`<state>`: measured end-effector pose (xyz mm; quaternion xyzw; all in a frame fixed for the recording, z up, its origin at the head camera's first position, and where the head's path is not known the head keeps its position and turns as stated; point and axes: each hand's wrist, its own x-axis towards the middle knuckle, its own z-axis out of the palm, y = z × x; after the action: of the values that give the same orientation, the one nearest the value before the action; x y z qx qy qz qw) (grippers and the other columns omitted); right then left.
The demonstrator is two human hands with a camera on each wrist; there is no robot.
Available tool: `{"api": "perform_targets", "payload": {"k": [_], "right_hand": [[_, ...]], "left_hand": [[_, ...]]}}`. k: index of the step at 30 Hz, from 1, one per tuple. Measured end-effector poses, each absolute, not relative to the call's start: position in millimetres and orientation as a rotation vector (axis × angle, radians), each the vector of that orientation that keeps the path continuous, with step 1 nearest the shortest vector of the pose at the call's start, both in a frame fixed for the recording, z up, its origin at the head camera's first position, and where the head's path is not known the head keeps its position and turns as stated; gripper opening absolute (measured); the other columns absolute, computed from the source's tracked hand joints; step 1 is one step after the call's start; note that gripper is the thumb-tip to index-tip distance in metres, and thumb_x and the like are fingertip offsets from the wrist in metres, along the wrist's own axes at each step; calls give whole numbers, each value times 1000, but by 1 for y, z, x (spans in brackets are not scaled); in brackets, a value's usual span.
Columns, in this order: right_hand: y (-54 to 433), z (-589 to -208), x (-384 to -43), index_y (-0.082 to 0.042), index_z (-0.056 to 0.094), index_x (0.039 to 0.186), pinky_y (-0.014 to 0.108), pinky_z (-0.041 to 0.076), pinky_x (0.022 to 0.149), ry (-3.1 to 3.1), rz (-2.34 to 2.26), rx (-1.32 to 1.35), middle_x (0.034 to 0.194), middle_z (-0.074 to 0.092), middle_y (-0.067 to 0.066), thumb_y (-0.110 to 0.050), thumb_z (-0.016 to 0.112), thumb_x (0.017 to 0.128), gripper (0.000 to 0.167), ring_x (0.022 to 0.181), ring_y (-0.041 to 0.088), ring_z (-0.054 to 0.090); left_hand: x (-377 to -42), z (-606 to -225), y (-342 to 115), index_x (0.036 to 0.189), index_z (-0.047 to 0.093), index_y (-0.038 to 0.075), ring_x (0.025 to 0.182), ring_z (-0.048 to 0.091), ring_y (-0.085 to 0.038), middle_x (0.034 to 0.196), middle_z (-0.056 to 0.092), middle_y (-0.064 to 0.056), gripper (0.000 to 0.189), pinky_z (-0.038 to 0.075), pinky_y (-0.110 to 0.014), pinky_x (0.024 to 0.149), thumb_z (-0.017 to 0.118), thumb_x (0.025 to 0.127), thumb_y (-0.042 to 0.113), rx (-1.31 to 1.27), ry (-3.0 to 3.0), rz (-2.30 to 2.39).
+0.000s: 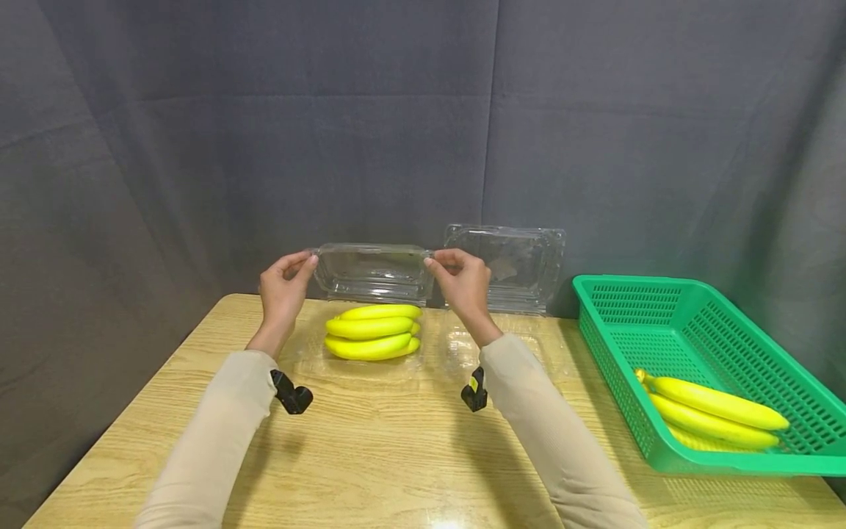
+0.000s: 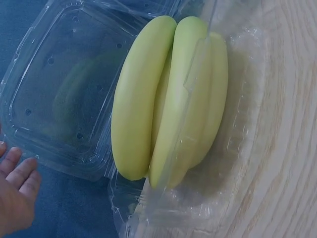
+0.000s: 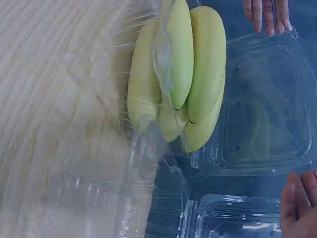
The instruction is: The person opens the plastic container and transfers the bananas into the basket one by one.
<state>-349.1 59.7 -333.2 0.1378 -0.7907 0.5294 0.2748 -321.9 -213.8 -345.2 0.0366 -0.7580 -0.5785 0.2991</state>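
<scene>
A clear plastic clamshell container stands at the back of the table with its lid (image 1: 371,273) raised. In its base (image 1: 311,358) lies a bunch of yellow bananas (image 1: 371,332), seen close up in both wrist views. My left hand (image 1: 283,288) pinches the lid's left upper corner between thumb and fingers. At the opposite corner, my right hand (image 1: 464,283) pinches the rim in the same way. Both hands are held above the table, one on either side of the lid. The transparent base edges are hard to make out against the wood.
Just right of this container stands a second clear clamshell (image 1: 509,261), its lid upright against the grey curtain (image 1: 370,147). A green plastic basket (image 1: 598,367) sits at the table's right side, with more bananas (image 1: 717,411) in its near end.
</scene>
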Motion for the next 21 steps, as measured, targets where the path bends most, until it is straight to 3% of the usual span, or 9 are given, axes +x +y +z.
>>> {"api": "perform_targets", "payload": {"k": [9, 21], "right_hand": [[60, -335, -350, -1, 74, 100, 36, 55, 75, -2111, 1498, 337, 91, 73, 10, -24, 74, 88, 26, 83, 23, 70], [59, -342, -352, -3, 74, 103, 36, 54, 77, -2171, 1507, 320, 93, 73, 9, -23, 74, 89, 25, 86, 22, 70]], "left_hand": [[-328, -342, -209, 129, 62, 6, 116, 57, -22, 125, 62, -11, 42, 47, -34, 96, 62, 96, 31, 113, -2024, -1593], [-333, -345, -212, 142, 49, 5, 131, 42, -28, 141, 49, -14, 49, 37, -41, 105, 48, 103, 34, 120, -2161, -1645]]}}
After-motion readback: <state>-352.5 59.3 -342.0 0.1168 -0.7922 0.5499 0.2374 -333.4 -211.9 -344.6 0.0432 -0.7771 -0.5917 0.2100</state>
